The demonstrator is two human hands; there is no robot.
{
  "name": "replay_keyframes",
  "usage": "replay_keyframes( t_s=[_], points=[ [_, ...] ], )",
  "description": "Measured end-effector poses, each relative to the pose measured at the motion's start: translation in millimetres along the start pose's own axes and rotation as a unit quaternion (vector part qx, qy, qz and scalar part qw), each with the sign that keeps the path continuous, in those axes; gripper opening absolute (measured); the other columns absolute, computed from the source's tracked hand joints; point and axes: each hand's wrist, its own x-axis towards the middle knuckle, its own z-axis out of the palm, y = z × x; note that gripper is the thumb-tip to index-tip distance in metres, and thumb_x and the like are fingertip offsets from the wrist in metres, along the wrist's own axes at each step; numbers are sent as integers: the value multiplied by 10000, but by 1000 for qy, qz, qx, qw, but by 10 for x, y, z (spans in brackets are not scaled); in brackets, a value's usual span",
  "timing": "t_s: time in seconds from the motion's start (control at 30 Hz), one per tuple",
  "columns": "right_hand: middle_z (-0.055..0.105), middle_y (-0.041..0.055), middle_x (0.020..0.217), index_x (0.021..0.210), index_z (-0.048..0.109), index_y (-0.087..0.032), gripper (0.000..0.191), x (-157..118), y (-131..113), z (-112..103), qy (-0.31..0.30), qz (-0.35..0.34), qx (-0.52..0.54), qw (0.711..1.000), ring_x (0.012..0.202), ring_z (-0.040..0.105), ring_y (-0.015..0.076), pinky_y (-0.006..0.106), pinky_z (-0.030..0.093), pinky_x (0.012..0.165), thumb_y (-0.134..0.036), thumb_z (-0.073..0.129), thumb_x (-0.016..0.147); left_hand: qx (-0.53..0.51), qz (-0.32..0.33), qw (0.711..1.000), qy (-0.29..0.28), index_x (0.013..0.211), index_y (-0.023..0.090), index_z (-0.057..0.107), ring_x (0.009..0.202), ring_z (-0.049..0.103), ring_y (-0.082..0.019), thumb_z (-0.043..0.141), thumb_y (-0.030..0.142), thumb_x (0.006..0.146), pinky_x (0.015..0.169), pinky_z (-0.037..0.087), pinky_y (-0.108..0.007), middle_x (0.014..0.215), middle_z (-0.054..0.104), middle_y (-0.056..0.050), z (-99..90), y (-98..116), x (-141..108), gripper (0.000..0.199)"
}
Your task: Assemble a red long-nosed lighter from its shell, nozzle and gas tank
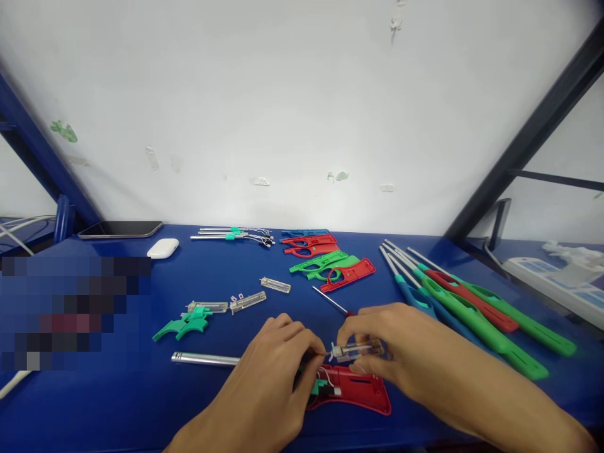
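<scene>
My right hand (377, 340) grips a clear lighter fuel tank (350, 352) with a white valve end pointing left. Close to that valve, the fingertips of my left hand (278, 371) are pinched together; what lies between them is too small to make out. Under both hands is a red lighter shell half (365, 390), open side up. Inside it are white wires, a green piece (319, 385) and a black part. A silver metal tube (205, 358) extends leftward from behind my left hand. A thin screwdriver (330, 300) lies just beyond my right hand, its handle partly hidden.
Several finished lighters (472, 308) are at the right. Coloured shell halves (349, 275) and metal tubes with wires (231, 236) lie at the back. Left of centre are more clear tanks (248, 302) and green triggers (184, 325). A phone (120, 229) and white case (163, 248) sit back left.
</scene>
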Motion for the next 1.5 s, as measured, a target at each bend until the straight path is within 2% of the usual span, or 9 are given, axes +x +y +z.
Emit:
replay_keyframes(
  t_s=[0.2,0.43,0.6,0.93,1.2,1.5],
  points=[
    [786,-17,921,969,791,-304,246,-11,-18,6,-4,4,7,1000,834,728,179,243,465,706,-102,693,869,4,1,1000,2,952,236,645,872,610,-193,486,114,1047,1023,415,-441,951,700,19,-8,2,7,221],
    [798,-38,1022,1044,783,-345,280,-49,28,25,-1,14,10,1000,920,747,196,272,487,804,-134,673,896,6,8,1000,4,963,238,650,863,608,-192,483,116,1050,999,436,-426,941,698,19,-5,13,-3,225],
    [801,2,982,1038,798,-297,286,-9,-29,7,0,7,-1,1000,895,752,199,247,491,759,-96,674,878,7,10,1000,9,980,236,668,870,609,-193,485,126,1058,1009,442,-426,953,703,8,-5,13,-3,227],
    [774,7,891,957,791,-275,282,-6,-40,12,-1,-8,3,1000,842,730,196,250,471,703,-62,637,855,11,29,999,13,976,224,687,848,603,-189,490,112,1058,968,460,-412,929,694,-2,3,10,1,240],
    [733,-15,783,802,732,-256,237,24,-48,41,1,-9,-41,999,720,688,163,247,381,609,-44,628,823,28,55,998,8,977,198,670,860,601,-191,465,103,1067,949,465,-406,943,681,-18,28,-17,-16,243],
    [726,-23,779,777,689,-242,228,51,-91,54,-8,-16,-52,998,696,662,146,265,325,599,-22,648,819,48,72,996,6,984,183,675,856,605,-194,458,81,1069,972,464,-417,936,685,-23,31,-24,-1,254]
  ],
)
